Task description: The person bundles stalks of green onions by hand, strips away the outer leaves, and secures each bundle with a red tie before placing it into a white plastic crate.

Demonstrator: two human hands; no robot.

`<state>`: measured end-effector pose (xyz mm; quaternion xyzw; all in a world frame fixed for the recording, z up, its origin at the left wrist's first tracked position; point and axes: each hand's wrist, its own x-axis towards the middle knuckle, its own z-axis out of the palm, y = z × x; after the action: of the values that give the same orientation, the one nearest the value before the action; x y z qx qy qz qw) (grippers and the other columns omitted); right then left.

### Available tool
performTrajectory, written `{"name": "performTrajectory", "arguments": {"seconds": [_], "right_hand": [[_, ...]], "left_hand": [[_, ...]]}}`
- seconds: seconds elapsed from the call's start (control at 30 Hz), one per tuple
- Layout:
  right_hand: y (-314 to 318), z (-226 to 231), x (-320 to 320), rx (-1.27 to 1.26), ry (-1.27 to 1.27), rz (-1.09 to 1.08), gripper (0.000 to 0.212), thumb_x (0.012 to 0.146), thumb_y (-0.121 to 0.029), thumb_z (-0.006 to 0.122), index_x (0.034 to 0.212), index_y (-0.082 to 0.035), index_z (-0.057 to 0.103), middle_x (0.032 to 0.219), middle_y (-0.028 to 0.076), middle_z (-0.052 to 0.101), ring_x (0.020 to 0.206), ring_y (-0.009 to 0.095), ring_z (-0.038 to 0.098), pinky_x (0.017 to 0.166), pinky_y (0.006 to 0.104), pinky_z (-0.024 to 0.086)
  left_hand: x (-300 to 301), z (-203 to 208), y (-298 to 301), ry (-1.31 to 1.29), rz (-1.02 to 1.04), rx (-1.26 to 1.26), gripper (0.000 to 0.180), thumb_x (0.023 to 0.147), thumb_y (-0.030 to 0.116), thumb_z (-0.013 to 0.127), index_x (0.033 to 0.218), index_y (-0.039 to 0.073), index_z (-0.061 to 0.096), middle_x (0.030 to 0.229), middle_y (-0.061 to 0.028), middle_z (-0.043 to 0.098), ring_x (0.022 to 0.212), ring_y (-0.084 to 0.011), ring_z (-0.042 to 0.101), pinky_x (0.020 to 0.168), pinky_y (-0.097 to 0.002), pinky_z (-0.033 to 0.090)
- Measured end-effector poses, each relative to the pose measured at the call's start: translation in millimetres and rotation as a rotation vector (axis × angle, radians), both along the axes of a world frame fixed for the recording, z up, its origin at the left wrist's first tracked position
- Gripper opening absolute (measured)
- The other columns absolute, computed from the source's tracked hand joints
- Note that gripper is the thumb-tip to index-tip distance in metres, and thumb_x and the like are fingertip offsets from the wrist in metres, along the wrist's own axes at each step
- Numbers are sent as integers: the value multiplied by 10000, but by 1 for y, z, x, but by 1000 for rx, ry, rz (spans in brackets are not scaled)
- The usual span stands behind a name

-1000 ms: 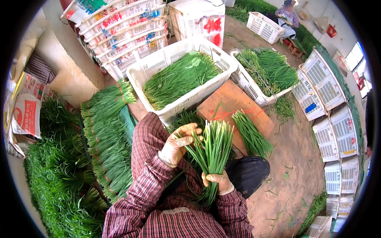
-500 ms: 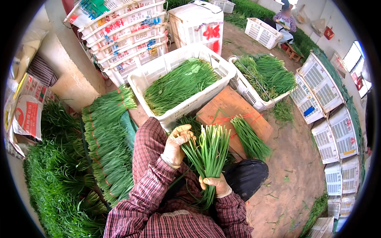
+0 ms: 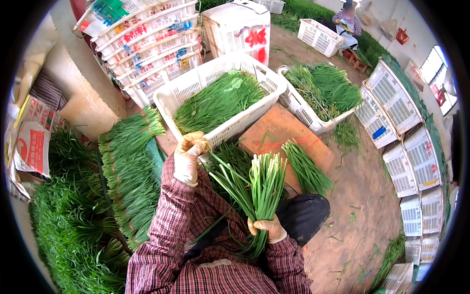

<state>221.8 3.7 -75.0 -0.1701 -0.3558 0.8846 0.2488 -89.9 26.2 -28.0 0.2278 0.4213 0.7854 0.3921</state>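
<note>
My right hand (image 3: 268,228) is closed round the lower part of a bunch of garlic chives (image 3: 267,188), its pale cut ends fanning upward over my lap. Up and to the left, my gloved left hand (image 3: 190,156) pinches a thin chive leaf by its end. A few stalks lean out of the bunch toward that hand. Beyond the bunch, a tied bundle of chives (image 3: 307,169) lies on a brown wooden board (image 3: 284,128), with red ties (image 3: 267,148) beside it.
Ahead stands a white crate (image 3: 220,131) of chives, with a second filled crate (image 3: 313,122) to its right. Tied bundles (image 3: 129,176) line my left. Stacked crates (image 3: 147,63) rise behind; more crates (image 3: 411,157) line the right. A person (image 3: 348,24) sits far back.
My left hand has moved up and left, away from the bunch, drawing a thin leaf outward. The right hand keeps its grip. The whole view has shifted slightly.
</note>
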Motion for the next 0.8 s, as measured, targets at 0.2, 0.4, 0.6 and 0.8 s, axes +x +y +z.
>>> {"name": "performTrajectory", "arguments": {"seconds": [0.2,0.4,0.6,0.8], "right_hand": [[-3,-3,6,18,93,44,357,816,-252,803,1012,5,652,800,97,659,541,185,577,484,315,440],[0,-16,10,9,157,91,509,793,-277,819,1151,11,599,741,105,649,521,178,565,482,306,436],[0,-10,9,-8,139,73,556,797,-234,821,1227,15,570,802,71,651,512,180,556,435,303,396],[0,-12,9,-62,101,79,663,781,-203,826,1325,27,523,825,85,665,535,192,572,466,294,420]], "left_hand": [[-13,-9,13,3,295,-113,160,919,-14,620,1077,6,611,824,-65,658,692,-138,622,611,-222,512],[16,-1,11,198,-435,-227,343,972,298,625,1147,5,663,1052,-107,721,937,-184,682,815,-302,533],[38,32,11,336,-858,-224,452,951,405,645,1148,-1,659,1090,-65,699,1036,-161,648,931,-321,504],[57,38,5,31,-1042,-393,231,903,143,738,1090,21,677,967,-41,714,871,-125,668,796,-265,547]]}}
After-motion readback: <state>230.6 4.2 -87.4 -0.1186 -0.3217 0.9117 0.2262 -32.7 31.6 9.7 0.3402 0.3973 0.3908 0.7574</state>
